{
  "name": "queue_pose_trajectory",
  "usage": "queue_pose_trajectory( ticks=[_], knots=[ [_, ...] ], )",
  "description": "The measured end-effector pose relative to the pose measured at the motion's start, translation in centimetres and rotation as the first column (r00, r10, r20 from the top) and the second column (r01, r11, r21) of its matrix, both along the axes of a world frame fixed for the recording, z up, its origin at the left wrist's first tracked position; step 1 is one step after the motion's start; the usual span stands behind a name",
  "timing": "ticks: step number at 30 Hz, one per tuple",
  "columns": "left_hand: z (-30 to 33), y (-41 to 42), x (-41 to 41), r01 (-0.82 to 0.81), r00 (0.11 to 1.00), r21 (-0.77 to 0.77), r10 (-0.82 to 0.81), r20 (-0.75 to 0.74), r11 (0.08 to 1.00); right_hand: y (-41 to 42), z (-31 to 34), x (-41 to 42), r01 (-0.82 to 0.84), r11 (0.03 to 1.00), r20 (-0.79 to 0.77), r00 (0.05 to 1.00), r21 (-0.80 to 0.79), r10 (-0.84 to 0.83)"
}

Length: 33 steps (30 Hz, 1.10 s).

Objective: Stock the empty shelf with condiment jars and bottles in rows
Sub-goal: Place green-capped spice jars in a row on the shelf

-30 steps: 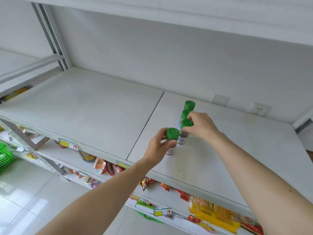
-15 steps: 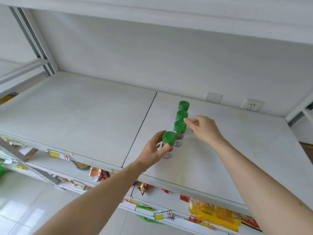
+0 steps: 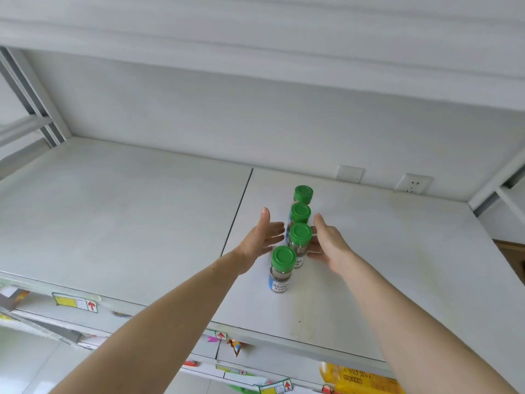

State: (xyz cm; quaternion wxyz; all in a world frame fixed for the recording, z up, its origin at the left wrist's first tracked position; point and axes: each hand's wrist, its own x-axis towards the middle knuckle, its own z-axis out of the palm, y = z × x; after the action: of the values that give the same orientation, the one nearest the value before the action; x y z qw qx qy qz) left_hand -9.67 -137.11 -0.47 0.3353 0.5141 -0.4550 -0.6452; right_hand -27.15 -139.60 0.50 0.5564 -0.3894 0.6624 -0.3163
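Your left hand (image 3: 262,237) and right hand (image 3: 326,243) flank the row with flat, straight fingers, each grip holding nothing. Four round glass jars (image 3: 299,243) with ribbed green caps stand single file on the matte white shelf (image 3: 142,223). Their label print is too blurred to read.

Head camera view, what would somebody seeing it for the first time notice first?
Four green-capped jars stand in a single row running front to back on the right panel of the pale shelf, just right of its seam. The left hand and right hand flank the row with straight fingers, on either side of the middle jars. Below the shelf's front edge, a yellow packet shows on a lower shelf.
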Motion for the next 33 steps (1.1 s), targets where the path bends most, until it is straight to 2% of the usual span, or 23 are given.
queue_pose_trajectory(
  ticks=[4,10,15,18,21,25,33],
  knots=[
    [-0.3,-0.9,-0.3,0.034,0.999,-0.008,-0.034,-0.023,0.999,-0.6,0.2,0.3,0.045,0.999,0.061,0.997,-0.008,-0.044],
    [-0.2,-1.5,-0.5,0.02,1.0,-0.015,-0.021,-0.01,1.0,-0.8,0.2,0.8,0.074,0.997,0.043,0.996,-0.009,-0.074],
    [-0.3,-0.1,-0.1,0.008,1.0,0.006,-0.009,0.025,1.0,0.1,-0.2,-0.2,0.058,0.997,-0.103,0.993,0.045,-0.053],
    [-0.6,1.0,0.5,0.02,0.999,0.021,-0.021,0.044,1.0,1.3,-0.4,-0.8,0.022,0.995,-0.128,0.992,0.094,-0.009],
    [-0.8,1.9,0.6,0.03,0.999,0.027,-0.031,0.039,0.999,2.3,-0.4,-0.8,-0.007,0.991,-0.073,0.997,0.137,0.017],
    [-0.9,2.6,0.2,0.038,0.999,0.021,-0.038,0.029,0.999,3.0,-0.7,-0.2,0.023,0.99,0.041,0.999,0.141,-0.029],
    [-0.8,2.1,0.1,-0.005,0.999,0.011,0.004,0.038,1.0,2.6,-0.4,0.8,0.065,0.992,0.081,0.994,0.109,-0.074]
  ],
)
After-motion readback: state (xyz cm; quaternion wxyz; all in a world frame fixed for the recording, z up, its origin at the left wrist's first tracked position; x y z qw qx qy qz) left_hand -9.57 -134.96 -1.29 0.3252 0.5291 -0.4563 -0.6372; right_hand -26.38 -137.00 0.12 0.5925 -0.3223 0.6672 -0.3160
